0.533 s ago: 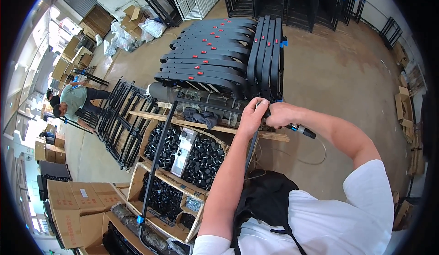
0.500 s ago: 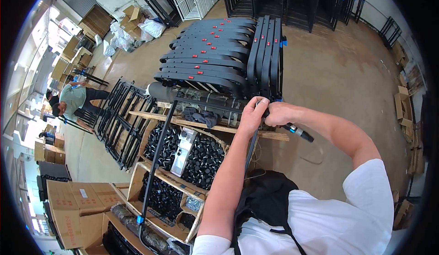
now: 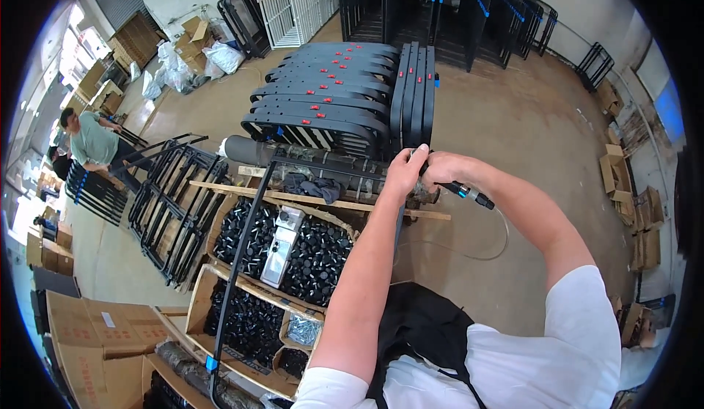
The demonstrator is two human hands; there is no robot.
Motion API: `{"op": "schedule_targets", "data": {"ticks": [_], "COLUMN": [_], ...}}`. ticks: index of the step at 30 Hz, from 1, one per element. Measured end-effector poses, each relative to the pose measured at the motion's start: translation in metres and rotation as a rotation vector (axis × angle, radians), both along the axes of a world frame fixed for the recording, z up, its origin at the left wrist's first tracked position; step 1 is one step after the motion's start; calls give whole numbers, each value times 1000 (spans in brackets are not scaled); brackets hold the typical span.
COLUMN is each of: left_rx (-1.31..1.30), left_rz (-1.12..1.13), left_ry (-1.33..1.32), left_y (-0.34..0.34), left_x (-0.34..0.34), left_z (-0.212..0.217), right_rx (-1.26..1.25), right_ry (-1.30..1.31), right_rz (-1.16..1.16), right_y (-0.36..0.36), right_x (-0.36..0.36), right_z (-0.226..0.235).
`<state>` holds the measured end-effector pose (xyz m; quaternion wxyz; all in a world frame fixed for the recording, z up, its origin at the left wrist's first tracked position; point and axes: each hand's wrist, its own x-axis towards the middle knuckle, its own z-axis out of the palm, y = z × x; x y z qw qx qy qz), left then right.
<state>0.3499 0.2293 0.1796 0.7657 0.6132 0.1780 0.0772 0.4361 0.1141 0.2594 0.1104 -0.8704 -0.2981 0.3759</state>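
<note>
Left hand [image 3: 405, 172] and right hand [image 3: 449, 170] together at the far right corner of a black tubular frame [image 3: 246, 251].
Right hand closed around a black tool [image 3: 478, 199] with blue band; thin cable [image 3: 485, 259] loops nearby. Left hand bent, thumb raised; whether it grips cannot be told. Frame lies above black round-headed parts [image 3: 314, 256]; stacked grey panels [image 3: 323, 105] stand beyond.

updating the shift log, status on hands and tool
Right hand gripping black tool. Left hand at corner of black frame, grip unclear. Thin cord loops near tool, apparently not obstructing.
</note>
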Motion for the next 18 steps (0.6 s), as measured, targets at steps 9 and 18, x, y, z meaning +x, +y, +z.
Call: {"op": "schedule_targets", "data": {"ticks": [9, 18], "left_rx": [-227, -111], "left_rz": [154, 486], "left_ry": [-175, -216], "left_y": [5, 178], "left_x": [4, -45], "left_z": [-14, 6], "right_rx": [110, 166], "right_ry": [-263, -229], "right_rz": [-33, 353], "right_y": [14, 203], "right_x": [-15, -38], "right_z": [-32, 11]}}
